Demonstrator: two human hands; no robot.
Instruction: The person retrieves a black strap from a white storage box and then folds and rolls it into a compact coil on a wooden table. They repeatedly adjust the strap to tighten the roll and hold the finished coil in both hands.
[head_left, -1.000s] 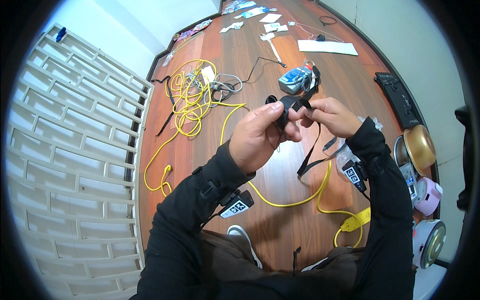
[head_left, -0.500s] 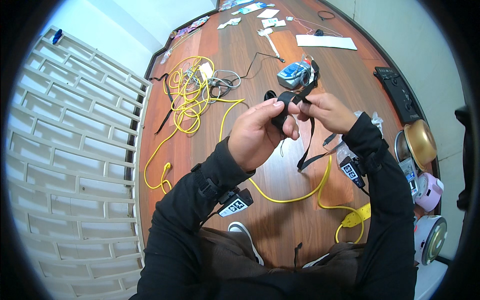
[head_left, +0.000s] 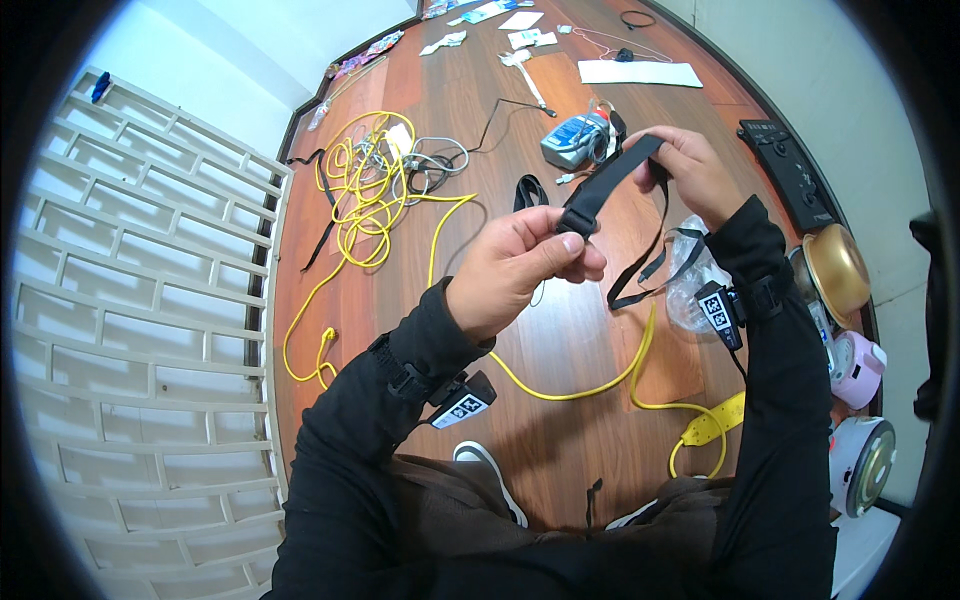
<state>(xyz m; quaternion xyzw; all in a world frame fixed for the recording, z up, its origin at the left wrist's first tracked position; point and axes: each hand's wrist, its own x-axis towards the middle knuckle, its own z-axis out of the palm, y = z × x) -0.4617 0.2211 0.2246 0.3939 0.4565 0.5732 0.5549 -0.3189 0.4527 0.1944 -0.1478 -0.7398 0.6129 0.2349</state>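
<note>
Well, toward the left of my feed I see a tangled yellow cable on the brown wooden floor. Next comes my left hand, fingers pinching the buckled end of a flat black strap. Aloft, it slants up to my right hand, whose fingers grip its other end, near a clear, crumpled plastic bag.
</note>
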